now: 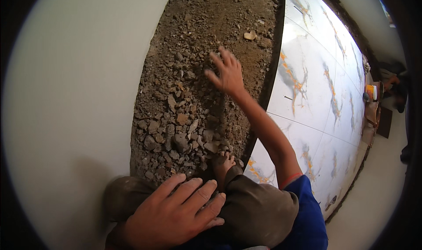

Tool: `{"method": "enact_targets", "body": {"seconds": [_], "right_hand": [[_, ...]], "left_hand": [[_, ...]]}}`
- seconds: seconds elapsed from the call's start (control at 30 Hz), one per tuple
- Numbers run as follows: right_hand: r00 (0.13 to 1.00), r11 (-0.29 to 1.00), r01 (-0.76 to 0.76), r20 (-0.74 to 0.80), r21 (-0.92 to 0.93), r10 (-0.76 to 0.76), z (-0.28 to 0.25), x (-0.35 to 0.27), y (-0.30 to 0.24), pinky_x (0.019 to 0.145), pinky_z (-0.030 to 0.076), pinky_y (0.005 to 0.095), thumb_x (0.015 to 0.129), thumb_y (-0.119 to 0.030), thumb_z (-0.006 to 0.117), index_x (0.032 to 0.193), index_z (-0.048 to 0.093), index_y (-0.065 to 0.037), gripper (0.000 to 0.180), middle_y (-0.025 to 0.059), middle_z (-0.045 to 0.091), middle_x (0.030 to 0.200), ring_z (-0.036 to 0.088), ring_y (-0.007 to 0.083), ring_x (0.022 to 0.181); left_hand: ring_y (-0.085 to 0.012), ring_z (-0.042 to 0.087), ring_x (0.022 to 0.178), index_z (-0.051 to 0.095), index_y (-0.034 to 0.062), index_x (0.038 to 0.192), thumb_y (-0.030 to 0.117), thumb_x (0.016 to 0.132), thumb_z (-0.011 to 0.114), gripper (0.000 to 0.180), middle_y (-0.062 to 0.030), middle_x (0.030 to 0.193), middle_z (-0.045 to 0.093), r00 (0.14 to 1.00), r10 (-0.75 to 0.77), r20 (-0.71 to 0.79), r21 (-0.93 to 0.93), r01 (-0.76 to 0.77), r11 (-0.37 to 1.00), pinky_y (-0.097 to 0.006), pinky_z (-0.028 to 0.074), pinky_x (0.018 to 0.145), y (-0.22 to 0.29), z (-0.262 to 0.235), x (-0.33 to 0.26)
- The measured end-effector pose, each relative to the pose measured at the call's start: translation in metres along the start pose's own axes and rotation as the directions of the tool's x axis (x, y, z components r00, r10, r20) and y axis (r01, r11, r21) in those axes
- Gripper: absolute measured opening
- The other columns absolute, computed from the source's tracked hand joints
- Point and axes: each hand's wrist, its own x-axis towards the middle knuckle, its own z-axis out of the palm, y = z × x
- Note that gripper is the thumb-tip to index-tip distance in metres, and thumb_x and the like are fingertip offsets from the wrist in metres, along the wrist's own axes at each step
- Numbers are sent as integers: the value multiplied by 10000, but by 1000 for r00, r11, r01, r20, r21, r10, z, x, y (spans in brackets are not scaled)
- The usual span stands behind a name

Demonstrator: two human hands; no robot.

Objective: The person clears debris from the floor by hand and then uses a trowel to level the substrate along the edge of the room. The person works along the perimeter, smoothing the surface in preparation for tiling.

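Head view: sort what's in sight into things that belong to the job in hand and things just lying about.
Part of the job, it seems:
- rubble, below the right hand
- right hand, fingers spread
- left hand, near the knees

Apparently just lying about:
- yellow tub, far right
- small dark tool, near the white tiles' lower edge

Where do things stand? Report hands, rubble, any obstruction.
Right hand open over loose grey-brown stone rubble. Left hand open by brown-trousered knees, palm hidden. Bare foot beside nearest rubble, possibly obstructing.
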Motion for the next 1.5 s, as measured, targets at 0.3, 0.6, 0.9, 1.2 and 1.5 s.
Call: {"method": "enact_targets", "body": {"seconds": [0.3,0.6,0.9,1.2,1.5], "right_hand": [[877,843,324,198,429,-438,51,-59,-143,1225,322,579,1018,-559,516,1380,668,-188,540,140,447,1632,355,373,1541],[744,611,159,312,776,-591,16,-170,-228,1175,438,536,961,-392,698,1449,611,-183,538,132,396,1666,428,413,1474],[957,989,23,282,147,-64,-16,-103,-43,1274,196,592,1032,-670,432,1556,521,-204,708,150,297,1720,283,366,1578],[686,589,51,400,807,-608,8,-198,-167,1231,357,538,1031,-446,604,1600,442,-139,667,185,336,1690,301,405,1572],[864,900,418,252,125,-437,67,1,-183,1274,239,532,1081,-572,417,1592,422,-66,719,217,297,1700,242,382,1588]], "left_hand": [[-205,676,1155,725,190,1238,268,983,635,281,-50,1287,703,999,30,-13,82,-29,996,-413,533,1018,-2,-2,-6],[-207,681,1139,734,197,1211,243,973,624,266,-44,1260,717,997,25,-72,48,-21,999,-400,546,1006,-1,-3,-3],[-198,686,1128,738,220,1188,246,977,632,238,-18,1257,724,990,-100,-99,76,107,991,-384,540,1001,-6,-8,-7],[-249,663,1147,726,116,1133,278,941,661,259,-73,1242,715,948,76,-310,46,-65,997,-447,509,1062,4,12,-3],[-251,656,1156,732,89,1066,239,933,632,223,-77,1259,717,926,-5,-377,89,41,995,-451,508,1074,14,27,-19]]}}
